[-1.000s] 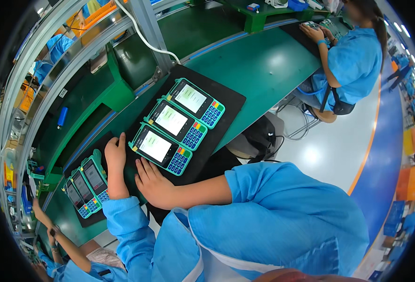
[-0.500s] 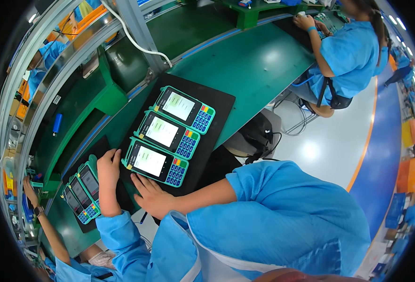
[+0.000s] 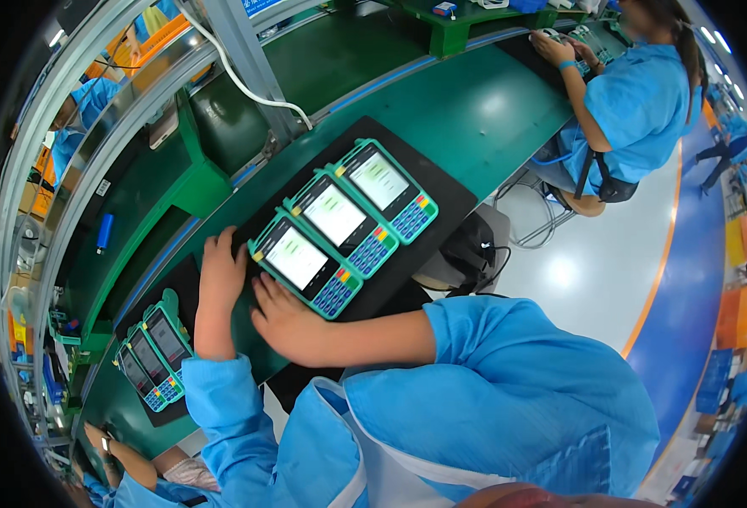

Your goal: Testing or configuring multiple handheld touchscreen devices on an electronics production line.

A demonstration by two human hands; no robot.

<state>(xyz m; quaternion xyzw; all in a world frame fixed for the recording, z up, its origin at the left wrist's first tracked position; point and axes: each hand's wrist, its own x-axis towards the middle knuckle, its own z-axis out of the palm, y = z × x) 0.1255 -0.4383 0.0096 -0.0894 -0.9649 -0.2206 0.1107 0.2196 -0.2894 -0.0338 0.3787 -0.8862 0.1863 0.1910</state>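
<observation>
Three card payment terminals with teal casings, lit white screens and blue keypads lie side by side: the nearest terminal point(image 3: 305, 267), the middle terminal point(image 3: 339, 222) and the far terminal point(image 3: 388, 190). Under them is a black mat point(image 3: 445, 182). My left hand point(image 3: 223, 275) is beside the left end of the nearest terminal, fingers stretched out and holding nothing. My right hand point(image 3: 287, 322) lies flat with its fingers spread, the fingertips at that terminal's near long side. Whether either hand touches the casing is hard to tell.
Another group of terminals point(image 3: 155, 356) with darker screens lies on a second mat at the left. A green shelf point(image 3: 195, 182) and metal frame run behind the green bench point(image 3: 483, 106). One co-worker point(image 3: 627, 110) sits at the far right; another's hand point(image 3: 98, 438) shows lower left.
The three lit terminals and their mat have shifted right and turned clockwise. My hands have moved right along with them. The left co-worker's arm has drawn back from the shelf.
</observation>
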